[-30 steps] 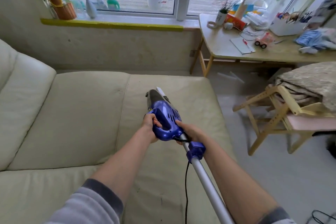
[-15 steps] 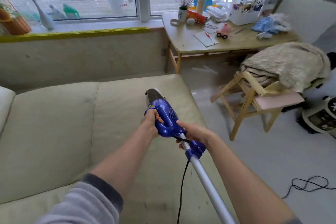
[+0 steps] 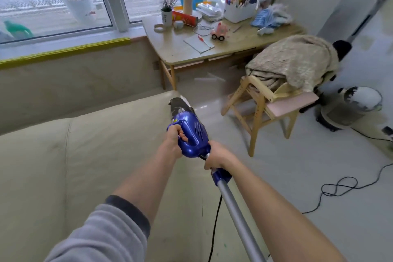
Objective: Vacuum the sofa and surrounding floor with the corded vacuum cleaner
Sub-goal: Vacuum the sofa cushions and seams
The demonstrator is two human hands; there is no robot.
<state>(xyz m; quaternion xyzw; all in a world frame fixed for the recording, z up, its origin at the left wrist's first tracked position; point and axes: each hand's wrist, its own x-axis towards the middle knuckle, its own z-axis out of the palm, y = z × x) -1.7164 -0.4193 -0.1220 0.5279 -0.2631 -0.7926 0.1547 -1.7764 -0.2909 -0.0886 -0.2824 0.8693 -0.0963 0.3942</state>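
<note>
The corded vacuum cleaner (image 3: 190,132) has a glossy blue motor body, a dark nose tipped with white and a silver tube (image 3: 238,217) running back toward the viewer, with its black cord (image 3: 214,227) hanging beneath. It is held slanting over the front right corner of the cream sofa (image 3: 85,155), nose pointing away toward the pale floor (image 3: 319,176), where more black cord lies looped.

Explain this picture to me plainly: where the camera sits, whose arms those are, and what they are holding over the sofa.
The camera is worn on a person's head, looking forward and down, so the arms are that person's own. The left hand grips the blue vacuum cleaner by its body; the right hand grips it just behind, where the silver tube joins. Its black cord hangs below. Underneath is a cream sofa. Beyond stand a cluttered wooden table and a wooden chair with a blanket.
</note>
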